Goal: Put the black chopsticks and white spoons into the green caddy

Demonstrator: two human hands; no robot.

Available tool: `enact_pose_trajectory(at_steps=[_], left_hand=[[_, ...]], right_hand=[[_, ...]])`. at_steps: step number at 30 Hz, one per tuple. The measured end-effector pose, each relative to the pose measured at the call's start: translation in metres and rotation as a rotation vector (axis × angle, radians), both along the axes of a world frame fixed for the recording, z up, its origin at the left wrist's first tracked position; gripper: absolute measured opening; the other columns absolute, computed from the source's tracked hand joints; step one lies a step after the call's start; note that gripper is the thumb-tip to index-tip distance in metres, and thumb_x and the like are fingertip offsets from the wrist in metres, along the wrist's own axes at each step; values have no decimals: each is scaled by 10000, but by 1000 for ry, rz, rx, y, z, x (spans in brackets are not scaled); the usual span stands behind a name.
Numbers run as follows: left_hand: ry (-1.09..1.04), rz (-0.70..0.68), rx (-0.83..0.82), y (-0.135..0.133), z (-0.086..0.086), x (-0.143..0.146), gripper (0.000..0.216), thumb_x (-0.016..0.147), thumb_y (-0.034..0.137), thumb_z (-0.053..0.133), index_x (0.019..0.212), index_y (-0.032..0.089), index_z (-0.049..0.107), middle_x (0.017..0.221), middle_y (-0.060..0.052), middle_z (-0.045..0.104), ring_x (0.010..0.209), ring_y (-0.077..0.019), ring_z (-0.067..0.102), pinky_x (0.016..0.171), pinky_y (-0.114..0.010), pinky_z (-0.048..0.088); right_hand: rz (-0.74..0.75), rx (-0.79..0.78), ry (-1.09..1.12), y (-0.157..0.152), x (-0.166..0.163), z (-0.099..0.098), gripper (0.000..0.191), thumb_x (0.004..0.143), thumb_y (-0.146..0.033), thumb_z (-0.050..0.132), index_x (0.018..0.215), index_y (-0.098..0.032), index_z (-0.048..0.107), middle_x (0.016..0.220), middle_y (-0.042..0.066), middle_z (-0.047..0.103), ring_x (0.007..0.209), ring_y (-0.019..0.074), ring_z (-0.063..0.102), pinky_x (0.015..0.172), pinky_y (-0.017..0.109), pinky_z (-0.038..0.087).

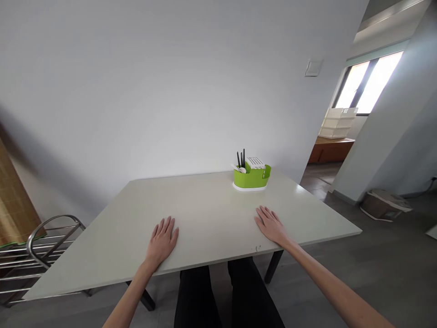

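My left hand (163, 240) lies flat on the pale table (205, 209) near its front edge, fingers stretched out and holding nothing. My right hand (271, 224) rests palm down on the table too, further right, fingers extended and empty. Beyond the right hand, near the far edge by the wall, stands a green cutlery holder (251, 176) on a white base, with black utensil handles and white pieces sticking up from it. Both hands are well short of it.
A metal rack (30, 255) stands on the floor at the left beside the table. A doorway at the right leads to a room with white stacked trays (337, 123). A low box-like object (385, 205) sits on the grey floor at the right.
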State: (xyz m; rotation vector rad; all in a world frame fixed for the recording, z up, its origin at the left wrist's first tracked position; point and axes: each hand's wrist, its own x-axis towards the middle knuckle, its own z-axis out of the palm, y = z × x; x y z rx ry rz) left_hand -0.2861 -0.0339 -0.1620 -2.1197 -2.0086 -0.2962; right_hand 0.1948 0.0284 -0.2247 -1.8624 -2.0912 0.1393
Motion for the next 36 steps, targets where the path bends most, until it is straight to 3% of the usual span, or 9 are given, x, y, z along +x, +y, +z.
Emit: enact_pose_trajectory(at_steps=[6,14,22,30,36], left_hand=[[7,-1,7,2,-3,0,677,1056,488,282,1589,117,474,1673,-97,419,1577,-313,337,1289,-507,279],[4,-33,78,1,-8,-4,649,1052,488,312,1568,148,512,1644,-96,463,1561,-320,372,1275,-525,317],[0,-44,89,-1,-13,-7,625,1052,476,341,1576,180,509,1651,-85,451,1561,-316,372,1277,-537,324],[1,-69,108,-2,-19,-11,652,1044,497,344,1607,192,465,1672,-62,416,1575,-318,340,1283,-549,312],[-30,-65,135,-2,-26,-15,651,1027,498,378,1630,258,429,1663,-44,434,1573,-310,343,1273,-562,329]], right_hand=[[11,-24,13,23,19,11,708,1068,-541,303,1665,-160,300,1724,121,328,1603,284,275,1281,455,278],[-127,68,9,101,54,41,869,971,-331,445,1699,-125,17,1758,173,186,1618,355,185,1256,517,322],[-175,63,26,166,65,44,908,939,-351,490,1701,-155,37,1759,185,143,1606,425,171,1184,583,404],[-128,68,-46,162,56,35,886,909,-333,518,1690,-151,141,1763,175,107,1535,399,359,1135,498,473],[-45,156,-74,140,27,35,873,945,-345,483,1707,-208,79,1752,122,188,1522,396,361,1096,468,516]])
